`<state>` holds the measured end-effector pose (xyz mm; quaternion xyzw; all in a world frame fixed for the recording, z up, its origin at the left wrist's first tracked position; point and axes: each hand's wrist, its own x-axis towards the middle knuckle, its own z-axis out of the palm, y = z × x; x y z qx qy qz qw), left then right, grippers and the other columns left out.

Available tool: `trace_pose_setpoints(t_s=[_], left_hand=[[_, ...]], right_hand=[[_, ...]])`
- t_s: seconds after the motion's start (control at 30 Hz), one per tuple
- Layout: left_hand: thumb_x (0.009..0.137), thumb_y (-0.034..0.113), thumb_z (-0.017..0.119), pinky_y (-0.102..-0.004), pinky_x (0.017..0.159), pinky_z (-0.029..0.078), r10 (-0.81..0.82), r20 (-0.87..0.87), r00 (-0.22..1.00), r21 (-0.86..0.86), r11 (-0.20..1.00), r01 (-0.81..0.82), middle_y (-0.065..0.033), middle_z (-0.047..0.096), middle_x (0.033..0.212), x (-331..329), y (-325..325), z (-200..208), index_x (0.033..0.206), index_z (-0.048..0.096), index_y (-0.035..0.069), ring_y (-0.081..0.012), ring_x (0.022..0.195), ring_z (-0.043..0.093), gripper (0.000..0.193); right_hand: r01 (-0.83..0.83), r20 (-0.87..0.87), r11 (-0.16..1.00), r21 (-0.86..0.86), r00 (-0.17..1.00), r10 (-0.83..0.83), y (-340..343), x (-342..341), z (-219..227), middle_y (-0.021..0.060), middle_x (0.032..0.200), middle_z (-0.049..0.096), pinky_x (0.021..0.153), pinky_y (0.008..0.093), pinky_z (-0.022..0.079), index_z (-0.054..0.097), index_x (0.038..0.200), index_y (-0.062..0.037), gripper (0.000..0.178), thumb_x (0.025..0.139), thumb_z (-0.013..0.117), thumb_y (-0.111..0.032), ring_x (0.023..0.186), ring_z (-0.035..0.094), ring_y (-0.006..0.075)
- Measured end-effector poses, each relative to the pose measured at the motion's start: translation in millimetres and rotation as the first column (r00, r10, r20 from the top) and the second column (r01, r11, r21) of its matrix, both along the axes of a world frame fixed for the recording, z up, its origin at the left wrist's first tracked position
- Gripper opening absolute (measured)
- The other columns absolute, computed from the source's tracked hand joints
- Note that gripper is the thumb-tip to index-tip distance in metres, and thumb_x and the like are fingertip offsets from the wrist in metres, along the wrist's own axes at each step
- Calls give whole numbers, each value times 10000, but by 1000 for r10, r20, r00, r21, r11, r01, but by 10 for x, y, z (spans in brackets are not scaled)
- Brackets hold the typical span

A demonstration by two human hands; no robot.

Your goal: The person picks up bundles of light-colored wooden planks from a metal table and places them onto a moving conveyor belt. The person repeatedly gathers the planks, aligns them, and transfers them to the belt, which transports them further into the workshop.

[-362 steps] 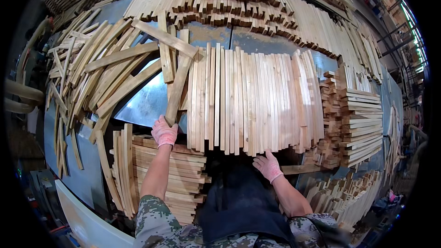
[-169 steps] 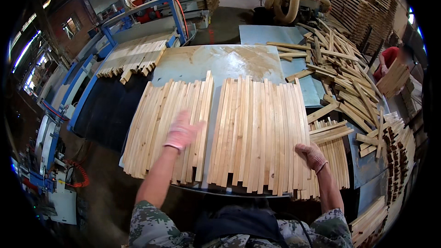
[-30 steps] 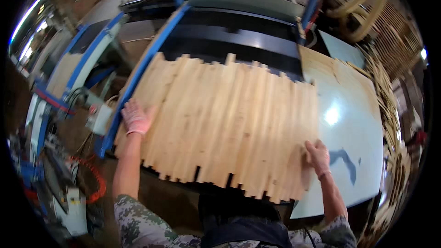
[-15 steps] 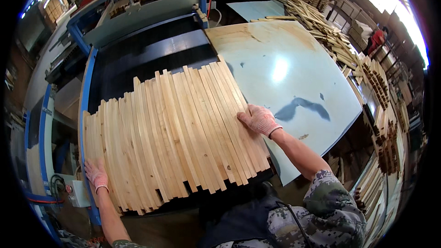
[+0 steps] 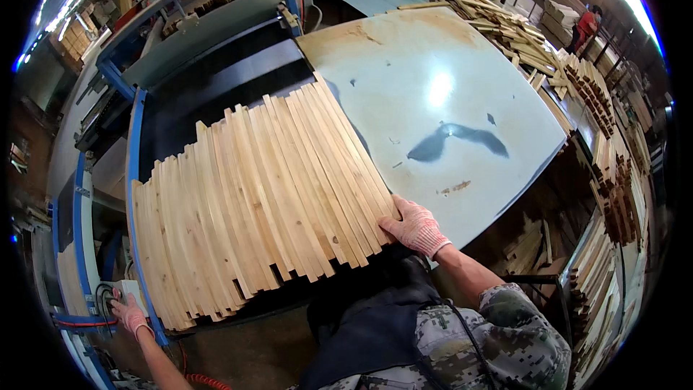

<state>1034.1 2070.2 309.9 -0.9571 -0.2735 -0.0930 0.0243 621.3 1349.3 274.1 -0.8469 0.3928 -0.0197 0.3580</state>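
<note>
Nearest the body, the left hand (image 5: 131,315), gloved, reaches down past the blue rail (image 5: 136,206) to a pale control box (image 5: 132,290) with dark cables at its side. Its fingers are extended and not closed around anything visible; whether they press a control cannot be told. Best to look before pressing, and to keep that forearm clear of the red coiled hose (image 5: 206,380) beneath.

The right hand (image 5: 413,227), also gloved, rests at the near right corner of the row of wooden slats (image 5: 253,195), thumb and fingers at the outermost slat; how firmly it grips is not clear. A steady, level push toward the rail should serve better than pressing down, which could make slats ride up.

The slats lie flat, side by side, on the black machine bed (image 5: 216,79), between the rail and the pale blue surface (image 5: 404,65). Their near ends are stepped, with dark notches where a few fall short; if even ends matter, tapping them flush would help.

Beyond, the far ends are ragged too, and bare bed separates them from the blue-framed gantry (image 5: 195,36). Fingers are best kept well away from it.
</note>
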Motion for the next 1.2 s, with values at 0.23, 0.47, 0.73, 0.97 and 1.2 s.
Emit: trace_pose_setpoints(t_s=[0.23, 0.47, 0.73, 0.97, 1.2], left_hand=[[1013, 550, 674, -473, 1329, 257, -131, 61, 990, -83, 987, 135, -274, 227, 1791, 209, 415, -217, 1735, 259, 51, -412, 1651, 259, 971], [1022, 504, 649, -475, 1294, 343, -28, -31, 999, 43, 999, 29, -177, 271, 1805, -12, 126, -30, 1737, 276, 75, -361, 1648, 299, 914], [1013, 514, 662, -505, 1236, 420, -53, -1, 999, 110, 992, 53, -190, 293, 1793, -230, -111, -46, 1722, 304, 85, -412, 1569, 429, 903], [1002, 508, 704, -507, 1282, 347, -67, 18, 998, 32, 997, 66, -191, 309, 1787, -108, 24, 33, 1705, 332, 47, -400, 1587, 405, 919], [1082, 197, 683, -442, 1302, 348, -209, 630, 748, -621, 443, 647, -207, 475, 1683, -741, -1062, -82, 1661, 436, 2, -327, 1541, 467, 659]], right_hand=[[76, 31, 991, 109, 996, -80, -80, 68, 185, 226, 1096, 782, 968, 460, 587, 699, 1393, -88, 612, 925, 717, -482, 1061, 756, 390], [-54, 158, 944, -327, 981, 111, -406, 127, 1010, 231, 770, 713, 721, 501, 588, 763, 914, -24, 359, 967, 624, -351, 768, 740, 427], [91, 224, 967, -236, 974, -37, -347, -805, 496, 241, 868, 734, 773, 502, 590, 756, 1192, -2, 361, 997, 633, -279, 843, 754, 410], [-41, -124, 945, -326, 992, 0, -339, -802, -300, 223, 1204, 757, 972, 531, 578, 621, 1453, -30, 578, 1012, 597, -403, 1083, 741, 414], [-52, -181, 956, -290, 984, -1, -408, -568, -136, 211, 1235, 757, 986, 515, 581, 617, 1461, -38, 594, 1009, 599, -423, 1119, 740, 409]])
